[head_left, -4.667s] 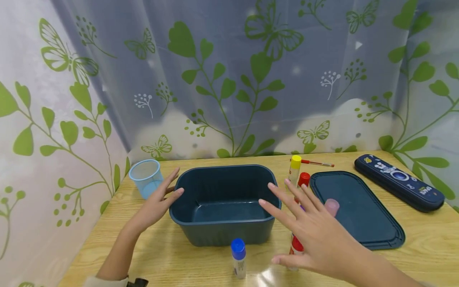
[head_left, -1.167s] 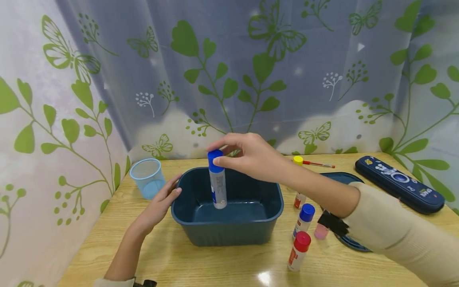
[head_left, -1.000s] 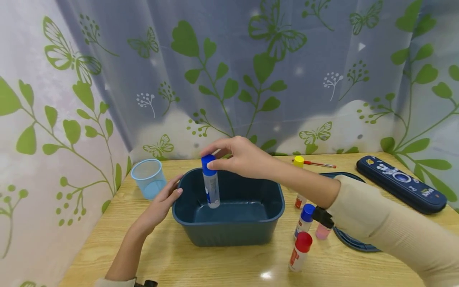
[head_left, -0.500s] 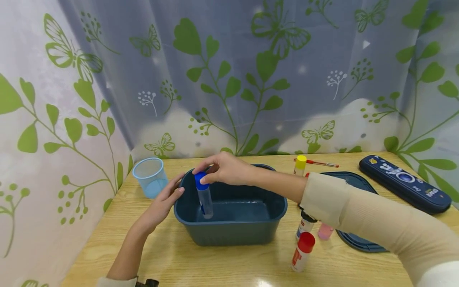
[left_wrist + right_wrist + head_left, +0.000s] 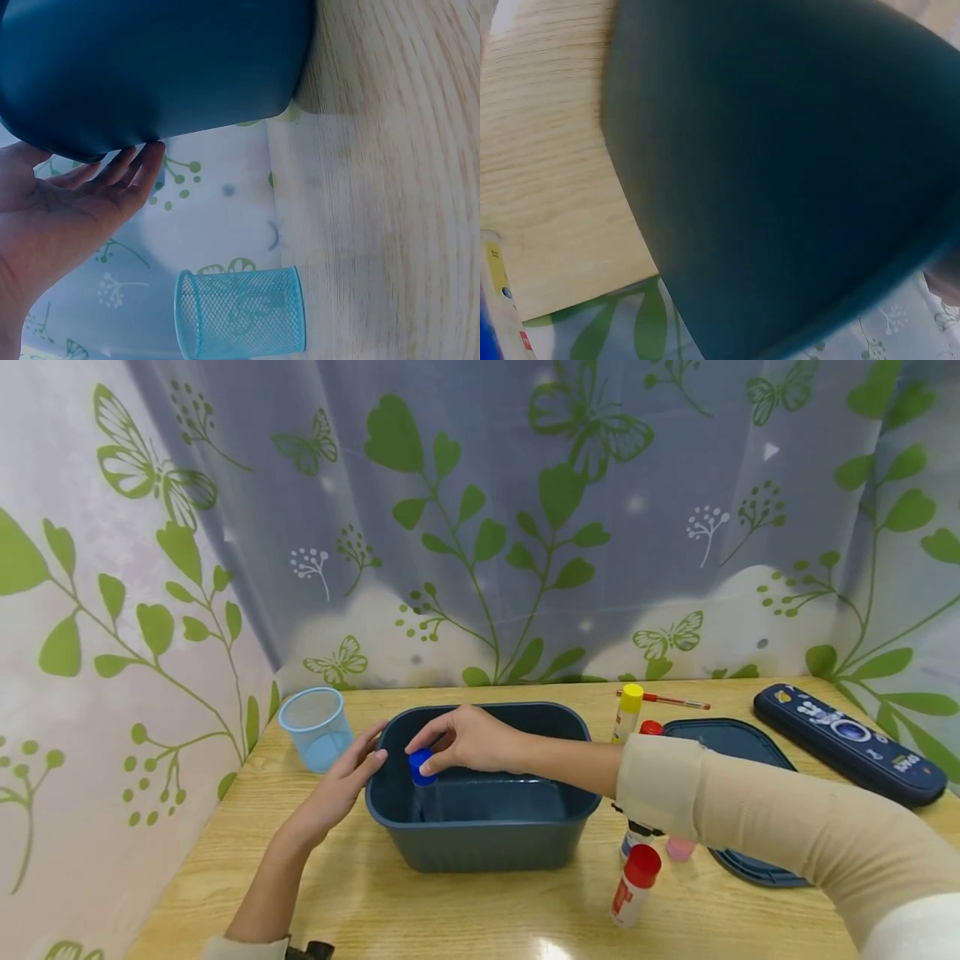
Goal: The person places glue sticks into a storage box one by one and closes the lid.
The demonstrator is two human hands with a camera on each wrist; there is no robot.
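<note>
Inside bin [image 5: 483, 847], right hand [image 5: 468, 743] pinches blue-capped glue stick [image 5: 423, 777]; left hand [image 5: 341, 789], fingers extended, touches bin's side, presumably steadying it.

The left hand [image 5: 339, 789] and right hand [image 5: 474, 742] are bare, the sleeves [image 5: 780, 810] beige, the right one creased with a broad cuff [image 5: 660, 781] and white higher up, a small black fitting [image 5: 319, 951] at each cuff

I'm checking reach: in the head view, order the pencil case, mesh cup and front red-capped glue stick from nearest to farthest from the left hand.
1. Mesh cup: left of the bin, beyond the left hand.
2. Front red-capped glue stick: right of the bin.
3. Pencil case: far right, past the lid.
</note>
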